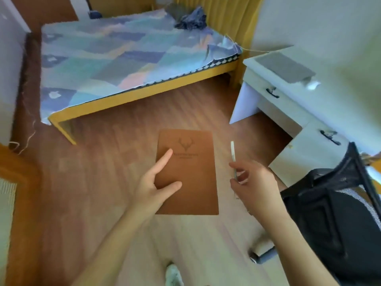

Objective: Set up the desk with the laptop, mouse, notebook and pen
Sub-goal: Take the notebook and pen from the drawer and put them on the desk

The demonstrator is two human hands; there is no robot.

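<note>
My left hand (153, 184) holds a brown notebook (193, 178) with a deer-head emblem flat in the air above the wooden floor, thumb and forefinger on its cover. To its right, my right hand (253, 182) pinches a white pen (233, 154) that points up and away. The white desk (268, 60) stands at the right against the wall, with a closed grey laptop (285, 67) lying on its top. A small white object (312, 84), maybe the mouse, sits just past the laptop's near corner; it is too blurred to tell.
A black mesh office chair (334, 213) stands at the lower right in front of the desk drawers (274, 96). A bed (123, 58) with a patterned cover fills the upper left. Wooden floor (103, 172) lies between bed and desk.
</note>
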